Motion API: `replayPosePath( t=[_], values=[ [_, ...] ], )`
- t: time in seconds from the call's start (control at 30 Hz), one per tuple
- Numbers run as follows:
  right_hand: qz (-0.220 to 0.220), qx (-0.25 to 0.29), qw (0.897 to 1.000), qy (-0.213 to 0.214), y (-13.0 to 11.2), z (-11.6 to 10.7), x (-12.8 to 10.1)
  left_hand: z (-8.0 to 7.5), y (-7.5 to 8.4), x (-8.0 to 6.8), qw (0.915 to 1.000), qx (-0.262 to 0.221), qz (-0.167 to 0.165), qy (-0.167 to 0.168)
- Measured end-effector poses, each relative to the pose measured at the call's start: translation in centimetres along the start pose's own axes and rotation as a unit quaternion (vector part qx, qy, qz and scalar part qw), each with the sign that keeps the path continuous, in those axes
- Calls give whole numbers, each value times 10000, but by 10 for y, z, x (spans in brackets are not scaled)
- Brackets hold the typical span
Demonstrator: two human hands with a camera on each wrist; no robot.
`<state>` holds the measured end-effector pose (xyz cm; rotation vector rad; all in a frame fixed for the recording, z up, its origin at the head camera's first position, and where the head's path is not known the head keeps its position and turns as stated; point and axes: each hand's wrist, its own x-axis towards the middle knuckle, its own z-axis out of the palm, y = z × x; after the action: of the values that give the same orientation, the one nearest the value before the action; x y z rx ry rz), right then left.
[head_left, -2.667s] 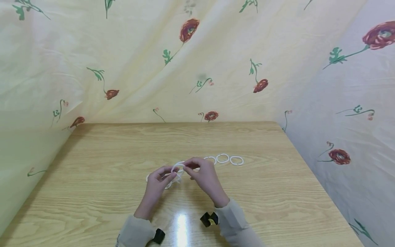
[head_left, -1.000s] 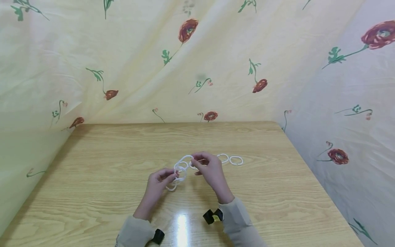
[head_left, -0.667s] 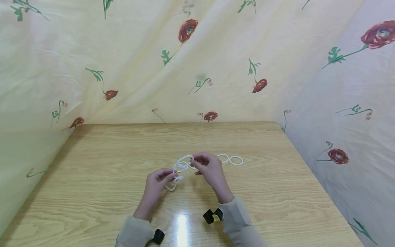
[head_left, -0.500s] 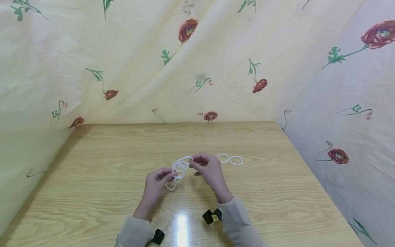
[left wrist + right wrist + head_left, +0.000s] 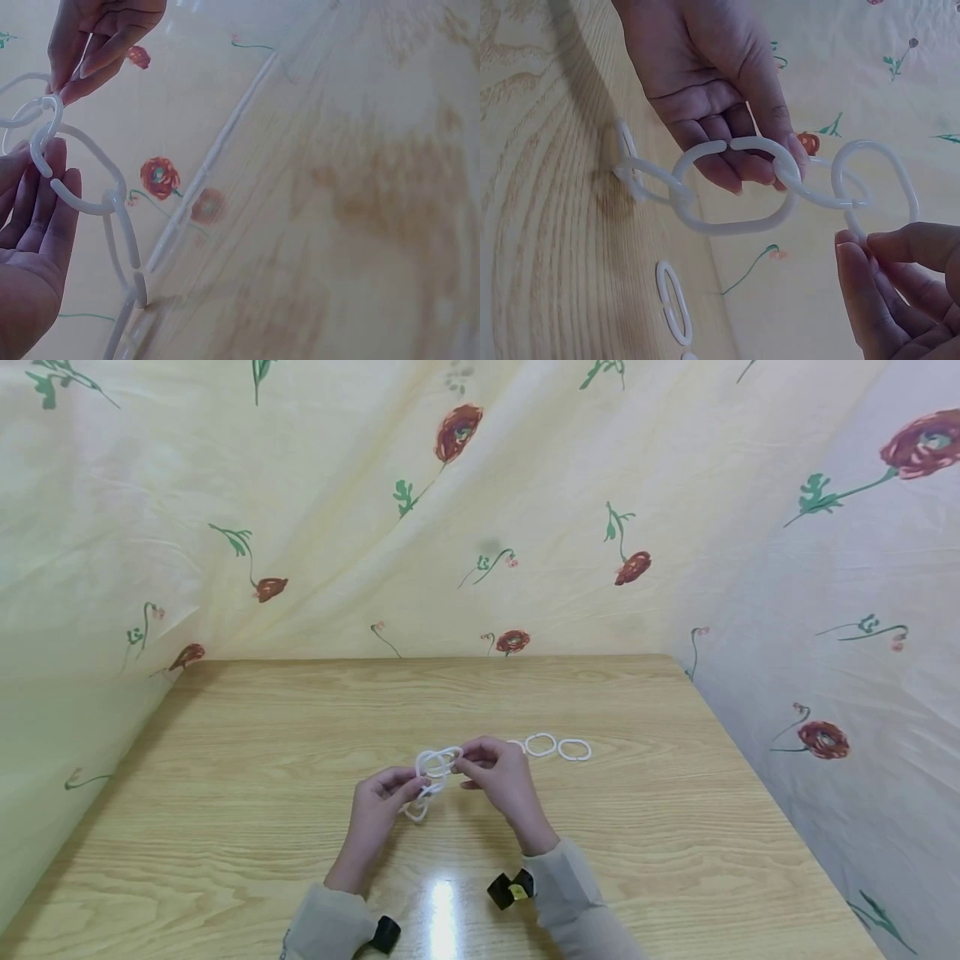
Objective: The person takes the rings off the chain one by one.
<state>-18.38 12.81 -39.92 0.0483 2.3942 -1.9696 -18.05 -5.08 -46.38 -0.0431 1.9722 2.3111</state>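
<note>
A chain of white plastic C-shaped links (image 5: 739, 227) hangs between the two hands, each oval with a small gap. My left hand (image 5: 377, 806) pinches one link between thumb and fingers, and more joined links (image 5: 133, 240) droop from it to the table. My right hand (image 5: 506, 781) pinches the end link (image 5: 909, 187), which hooks through the link at the left fingertips. In the left wrist view, the gap of one link (image 5: 82, 204) shows beside the left fingers. The right fingertips cover part of the end link.
Loose white links lie in a row beyond the right hand on the wood-grain table (image 5: 660, 827); the rightmost link (image 5: 575, 741) sits beside another link (image 5: 541, 735), and a third is partly behind the hand. Floral cloth (image 5: 337, 527) surrounds the table's back and sides.
The right hand first moved right and away, stretching the link out from the left hand. Since then it has come back left and lower, turning the link. The left hand has barely moved.
</note>
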Motion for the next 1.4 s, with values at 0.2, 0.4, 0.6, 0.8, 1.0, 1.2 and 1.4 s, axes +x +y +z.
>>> replayPosePath(
  t=[0.2,0.4,0.6,0.8,1.0,1.2,1.4],
  values=[
    [-54,54,9999,-106,4,2,1,0,0,0,10000,-69,36,40],
    [5,111,9999,-130,5,4,1,0,0,0,9999,-72,92,84],
    [75,254,9995,-162,6,4,2,-1,-1,0,9998,-154,134,66],
    [116,449,9988,-179,7,4,2,0,-2,0,9992,-381,56,64],
    [-33,633,9977,-259,8,3,2,0,-4,2,9990,-422,27,144],
    [-160,766,9962,-384,9,3,1,0,-4,3,9987,-485,-3,151],
    [145,836,9962,-200,8,5,3,0,-4,2,9983,-565,-40,153]
  ],
)
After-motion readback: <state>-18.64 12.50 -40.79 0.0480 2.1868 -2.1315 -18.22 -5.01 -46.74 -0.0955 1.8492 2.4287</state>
